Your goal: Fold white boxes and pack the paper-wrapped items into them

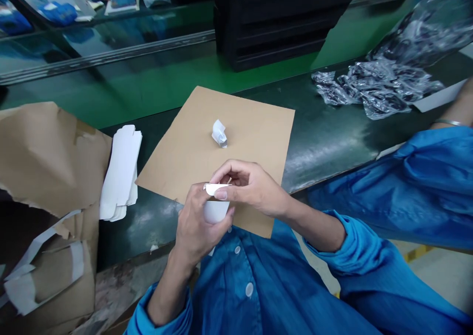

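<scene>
One white box (216,213) with a top flap (213,188) sits gripped in the left hand (195,224); the right hand (254,188) pinches the flap.

1. Two bare hands, so one left hand (199,229) plus one right hand (258,189), and they had one small white box (217,213) between them.
2. Just beyond them sat one crumpled white item (219,133) on one cardboard sheet (254,113).
3. Left of the hands: one pile of flat white cartons (120,177), too overlapped to count.
4. Far right: bagged parts (384,86), couldn't count those either.
</scene>
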The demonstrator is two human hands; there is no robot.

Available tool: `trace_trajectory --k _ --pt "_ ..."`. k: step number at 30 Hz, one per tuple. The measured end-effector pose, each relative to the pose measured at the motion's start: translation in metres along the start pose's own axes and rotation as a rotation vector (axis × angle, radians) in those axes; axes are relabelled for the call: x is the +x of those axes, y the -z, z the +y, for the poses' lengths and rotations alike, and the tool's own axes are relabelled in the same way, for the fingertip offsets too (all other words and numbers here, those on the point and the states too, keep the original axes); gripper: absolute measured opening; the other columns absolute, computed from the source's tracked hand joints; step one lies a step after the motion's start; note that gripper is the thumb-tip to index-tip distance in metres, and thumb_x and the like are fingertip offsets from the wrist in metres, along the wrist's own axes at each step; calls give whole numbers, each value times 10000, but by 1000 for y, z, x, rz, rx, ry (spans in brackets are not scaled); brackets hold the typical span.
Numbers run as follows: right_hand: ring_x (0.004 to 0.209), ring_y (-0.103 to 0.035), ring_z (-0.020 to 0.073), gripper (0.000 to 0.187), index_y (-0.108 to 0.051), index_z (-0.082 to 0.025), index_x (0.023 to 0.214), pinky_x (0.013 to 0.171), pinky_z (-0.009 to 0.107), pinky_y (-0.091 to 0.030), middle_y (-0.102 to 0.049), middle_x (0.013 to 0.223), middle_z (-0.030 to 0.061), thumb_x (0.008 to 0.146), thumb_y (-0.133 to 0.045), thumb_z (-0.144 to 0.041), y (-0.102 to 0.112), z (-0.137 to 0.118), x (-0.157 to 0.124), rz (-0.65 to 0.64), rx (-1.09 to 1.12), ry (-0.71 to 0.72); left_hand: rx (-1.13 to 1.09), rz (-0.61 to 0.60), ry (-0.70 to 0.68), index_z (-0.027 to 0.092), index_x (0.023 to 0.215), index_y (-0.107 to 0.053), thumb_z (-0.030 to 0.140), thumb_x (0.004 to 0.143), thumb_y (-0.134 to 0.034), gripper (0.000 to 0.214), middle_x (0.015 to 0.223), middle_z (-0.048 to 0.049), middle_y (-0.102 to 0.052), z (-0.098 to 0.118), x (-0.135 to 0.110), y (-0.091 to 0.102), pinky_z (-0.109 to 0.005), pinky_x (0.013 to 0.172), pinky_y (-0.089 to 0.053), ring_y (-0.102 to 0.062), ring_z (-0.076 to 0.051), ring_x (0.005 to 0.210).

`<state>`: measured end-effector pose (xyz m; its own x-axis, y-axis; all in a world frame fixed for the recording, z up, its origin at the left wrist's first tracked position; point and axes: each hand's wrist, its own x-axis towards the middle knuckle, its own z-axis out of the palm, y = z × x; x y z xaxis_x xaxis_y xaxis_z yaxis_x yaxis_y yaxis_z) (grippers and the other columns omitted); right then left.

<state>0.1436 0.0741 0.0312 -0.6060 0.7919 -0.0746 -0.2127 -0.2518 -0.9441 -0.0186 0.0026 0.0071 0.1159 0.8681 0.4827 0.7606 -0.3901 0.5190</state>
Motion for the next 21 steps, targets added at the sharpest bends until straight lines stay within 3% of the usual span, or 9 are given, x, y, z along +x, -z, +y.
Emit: trace_trajectory --k 4,7,12,17,19,21 --pt "772 -621 127 286 -698 -161 935 681 255 -497 -694 865 24 776 -802 -375 -4 6 -2 67 -9 13 -85 95 97 230 1218 -468 262 750 -763 554 1070 -37 -623 3 -2 -8 -257 663 -565 -692 -171 893" --pt "848 -659 146 198 -730 -175 954 751 283 -524 -721 925 35 828 -757 -326 -7 7 -4 125 -152 111 -111 178 201 225 1207 -449 299 719 -791 600 1075 -39 -613 6 -4 -10 -267 657 -564 -698 -171 872" --pt "1017 -682 157 144 -766 -228 1007 932 326 -532 -753 1043 28 905 -665 -220 -13 11 -9 157 -365 330 90 122 244 241 1151 -477 272 702 -780 542 1094 -51 -642 7 -4 -6 -287 643 -553 -709 -208 923" --pt "986 -695 163 140 -763 -188 983 915 329 -555 -764 1021 52 894 -658 -160 -15 12 -8 218 -516 450 1 185 252 227 1169 -467 264 702 -771 558 1094 -62 -644 5 -7 -13 -287 662 -570 -716 -202 914" --pt "981 -693 166 143 -756 -157 984 914 329 -554 -766 1022 68 896 -646 -138 -13 9 -8 185 -588 487 -86 194 246 223 1290 -410 256 710 -769 683 1098 -69 -647 4 -9 -16 -297 687 -579 -715 -198 912" --pt "984 -691 173 153 -749 -138 996 916 341 -551 -765 1032 87 914 -620 -137 -10 7 -8 140 -673 543 -131 159 244 219 1467 -234 255 715 -772 926 1095 -75 -663 3 -10 -16 -320 718 -589 -713 -213 941"
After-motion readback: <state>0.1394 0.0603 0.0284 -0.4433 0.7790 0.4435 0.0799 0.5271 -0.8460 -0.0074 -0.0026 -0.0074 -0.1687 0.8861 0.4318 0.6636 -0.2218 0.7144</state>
